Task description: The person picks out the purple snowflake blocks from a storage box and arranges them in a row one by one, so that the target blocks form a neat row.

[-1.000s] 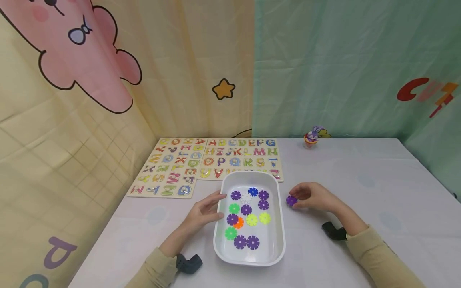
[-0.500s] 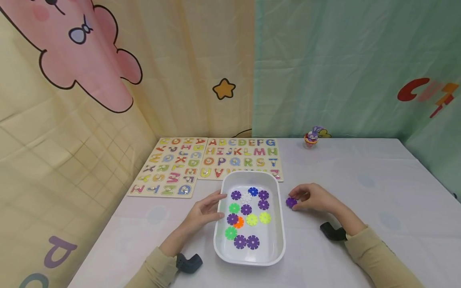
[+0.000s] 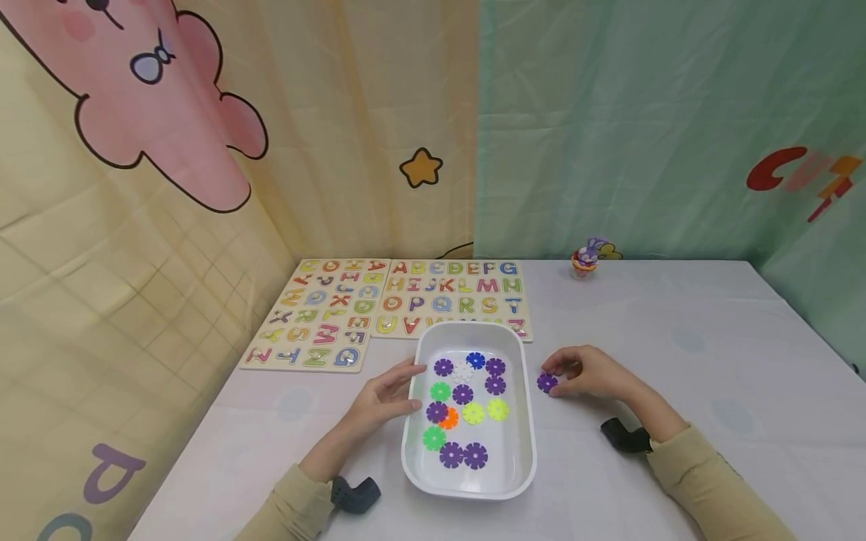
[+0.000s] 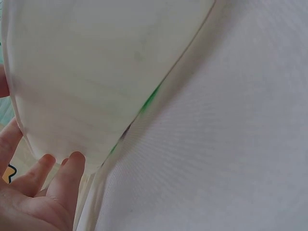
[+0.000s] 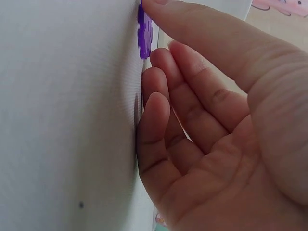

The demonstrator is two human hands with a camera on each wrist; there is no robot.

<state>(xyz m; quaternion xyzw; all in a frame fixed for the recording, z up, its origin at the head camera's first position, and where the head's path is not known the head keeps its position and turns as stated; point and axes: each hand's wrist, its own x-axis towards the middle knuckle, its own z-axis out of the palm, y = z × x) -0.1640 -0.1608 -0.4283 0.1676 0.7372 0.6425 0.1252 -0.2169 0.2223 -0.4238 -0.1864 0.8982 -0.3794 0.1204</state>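
A white tray (image 3: pixel 525 451) holds several flower-shaped plastic discs, among them a purple disc (image 3: pixel 463 394), a green disc (image 3: pixel 434 438), a yellow disc (image 3: pixel 498 409) and an orange disc (image 3: pixel 450 422). My left hand (image 3: pixel 379 394) holds the tray's left side, thumb and index fingertip at the rim; in the left wrist view other fingertips (image 4: pixel 76 159) meet the outer wall. To the right of the tray, my right hand (image 3: pixel 588 372) pinches another purple disc (image 3: pixel 546 383) close to the tabletop. The right wrist view shows the thumb on this disc (image 5: pixel 145 36), the other fingers loosely bent.
Two wooden alphabet boards lie behind the tray, the left board (image 3: pixel 368 319) and the right board (image 3: pixel 528 300), whose front edge the tray overlaps in the head view. A small rabbit figurine (image 3: pixel 585 259) stands at the table's back edge, before the green curtain (image 3: pixel 649 113).
My right hand has shifted very slightly toward me with the purple disc still pinched. The left hand, the tray and its discs have stayed in place.
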